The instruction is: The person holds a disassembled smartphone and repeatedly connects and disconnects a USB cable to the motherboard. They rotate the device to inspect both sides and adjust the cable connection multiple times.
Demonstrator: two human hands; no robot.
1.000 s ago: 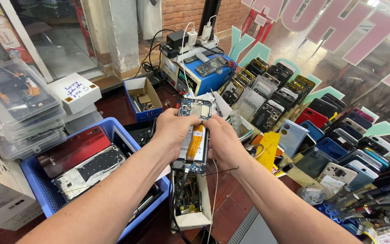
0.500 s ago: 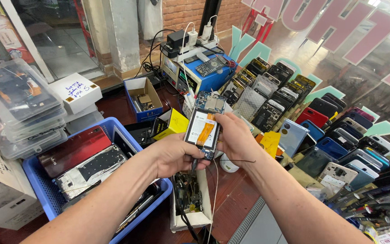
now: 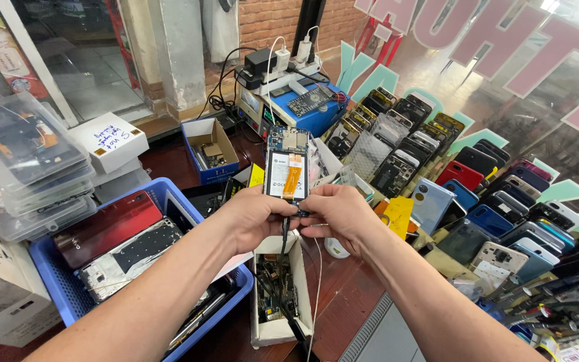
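I hold an opened phone (image 3: 287, 166) upright in front of me, its back cover off, showing a white battery, an orange flex strip and a blue circuit board at the top. My left hand (image 3: 257, 216) grips its lower left edge. My right hand (image 3: 337, 213) pinches the bottom end, where a dark cable (image 3: 284, 240) hangs down from the phone. Both hands meet just under the phone, above a small white cardboard box (image 3: 299, 268) of loose parts.
A blue crate (image 3: 55, 275) with phones and back covers sits at the left, clear plastic cases (image 3: 21, 161) behind it. Rows of phones (image 3: 477, 188) fill the right side. A small blue box (image 3: 210, 153) and a blue power supply (image 3: 306, 107) stand behind.
The phone has turned from tilted to upright. My left hand came back up to its lower edge, and both hands now work at the bottom end where the cable hangs.
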